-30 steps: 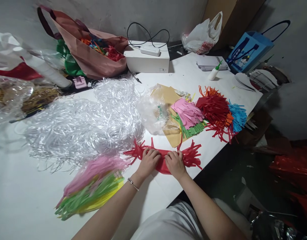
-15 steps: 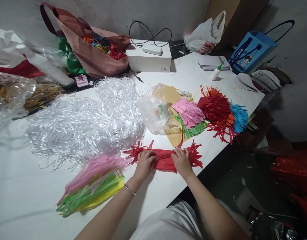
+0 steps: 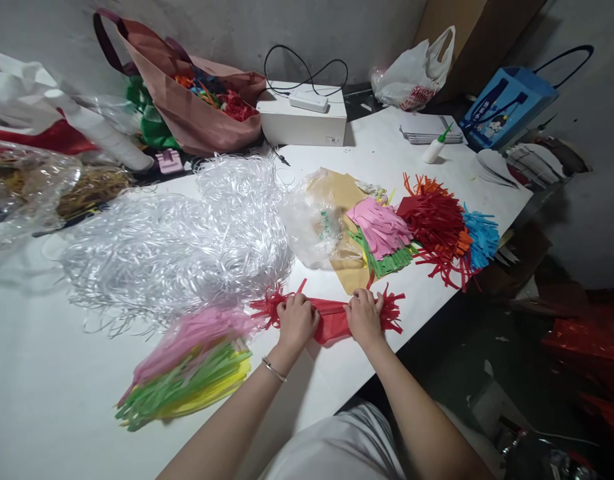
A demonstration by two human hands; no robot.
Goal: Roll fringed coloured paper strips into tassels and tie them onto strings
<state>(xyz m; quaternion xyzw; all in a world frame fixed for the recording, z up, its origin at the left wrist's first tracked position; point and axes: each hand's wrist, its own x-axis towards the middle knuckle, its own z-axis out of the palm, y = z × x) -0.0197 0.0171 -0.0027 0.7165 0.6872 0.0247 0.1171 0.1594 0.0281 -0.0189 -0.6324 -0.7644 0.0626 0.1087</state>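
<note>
Our left grip and right grip both clasp the fringed red sheet; between them we want even tension, fringes splayed free outside!

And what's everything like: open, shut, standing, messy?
Red fringed piece: fringes spread at both ends
Left hand: curled on it
Right hand: curled on it
Pinkish bag: open, colourful strips inside
White box: closed
White bottle: standing, green tip up
White strands: loose, tangled heap
Clear plastic bag: crumpled
</note>
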